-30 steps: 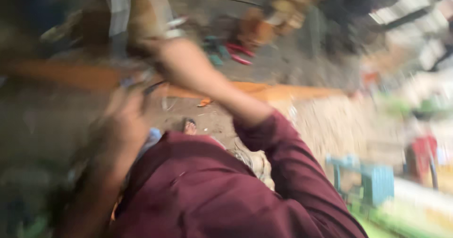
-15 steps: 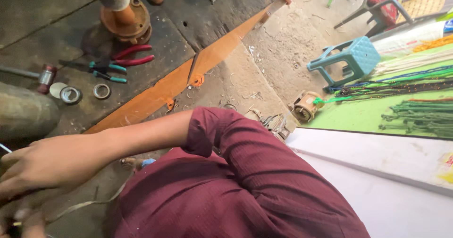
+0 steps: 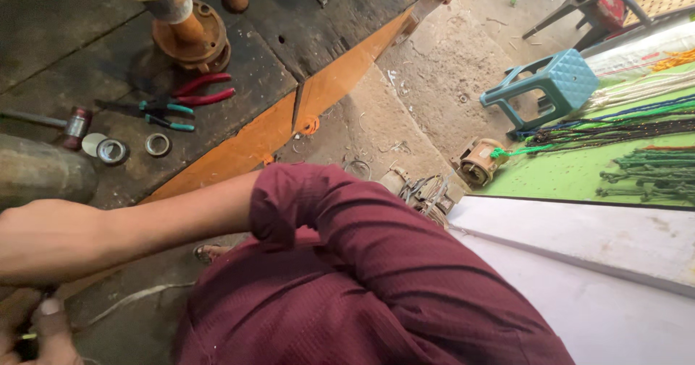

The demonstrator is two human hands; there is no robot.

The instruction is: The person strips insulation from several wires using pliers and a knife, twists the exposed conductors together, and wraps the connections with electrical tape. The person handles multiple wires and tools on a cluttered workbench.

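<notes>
Seen from above in a workshop: right hand [image 3: 43, 238] stretched across the body to the frame's left edge, back of the hand up, fingers curled under and hidden, so grip impossible to tell. Below it, left hand [image 3: 40, 332] at the bottom corner, thumb pressed against a small dark tool [image 3: 27, 336] with a yellow-green tip; how tightly closed, hard to tell. Thin pale wire [image 3: 123, 303] trailing along the floor just beside that hand. Grey metal cylinder [image 3: 40, 169] just above the right hand. Further up on the dark bench: red-handled pliers [image 3: 206, 90] beside green-handled pliers [image 3: 163, 111], metal rings [image 3: 134, 148], a small hammer [image 3: 61, 122]. Teal plastic stool [image 3: 543, 90] well apart, at right, near green bundled rods [image 3: 637, 166].
</notes>
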